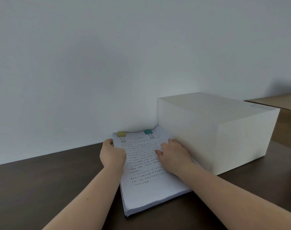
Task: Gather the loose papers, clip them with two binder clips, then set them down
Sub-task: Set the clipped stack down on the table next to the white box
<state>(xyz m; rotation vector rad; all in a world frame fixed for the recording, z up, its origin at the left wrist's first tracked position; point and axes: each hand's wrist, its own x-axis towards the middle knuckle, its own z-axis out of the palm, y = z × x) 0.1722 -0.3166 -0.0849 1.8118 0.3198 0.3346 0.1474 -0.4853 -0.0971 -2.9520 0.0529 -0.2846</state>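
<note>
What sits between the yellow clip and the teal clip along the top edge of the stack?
Nothing but bare paper: in the head view the papers' top edge runs clear between the yellow clip and the teal clip.

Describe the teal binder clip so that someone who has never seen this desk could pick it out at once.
Find the big white box on the dark desk; a stack of printed papers lies against its left side. Two clips sit on the stack's far edge by the wall. The teal binder clip is the one nearer the box; the yellow binder clip sits further left.
</note>
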